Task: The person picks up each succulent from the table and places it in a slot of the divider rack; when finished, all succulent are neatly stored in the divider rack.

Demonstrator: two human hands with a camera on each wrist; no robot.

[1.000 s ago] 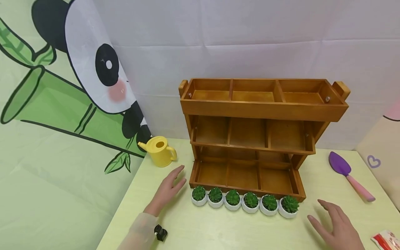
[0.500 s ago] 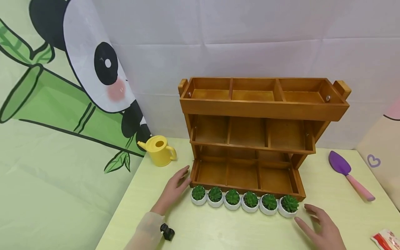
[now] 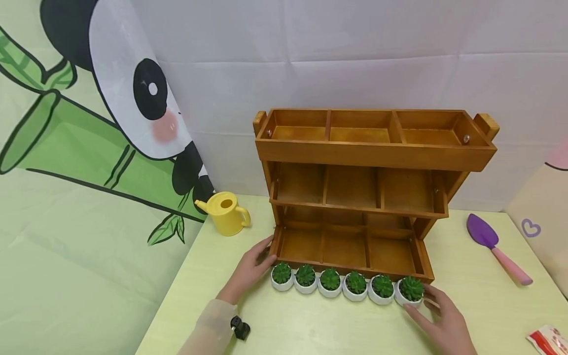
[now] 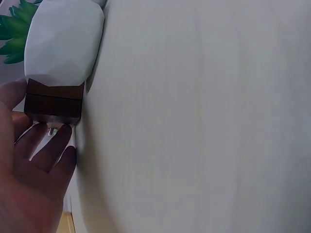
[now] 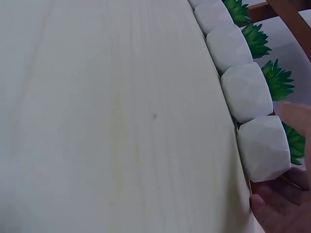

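Several small green succulents in white pots (image 3: 330,291) stand in a row along the front of a brown wooden tiered shelf (image 3: 376,156). My left hand (image 3: 248,270) is at the shelf's lower front left corner, its fingers along the side and its thumb by the front; in the left wrist view the fingertips (image 4: 64,130) meet the dark wooden end (image 4: 53,104). My right hand (image 3: 443,318) is spread around the rightmost potted succulent (image 3: 409,292). In the right wrist view its thumb (image 5: 294,116) is beside the leaves and its fingers lie past the pot (image 5: 264,148).
A yellow watering can (image 3: 228,215) stands left of the shelf. On the right lie a purple trowel with a pink handle (image 3: 492,246) and a red and white packet (image 3: 549,340). A pale cloth wall (image 3: 377,59) rises behind the shelf.
My left hand has moved right to the shelf's corner. My right hand has moved left, from the bare tabletop to the rightmost pot. The pots and shelf stay in place.
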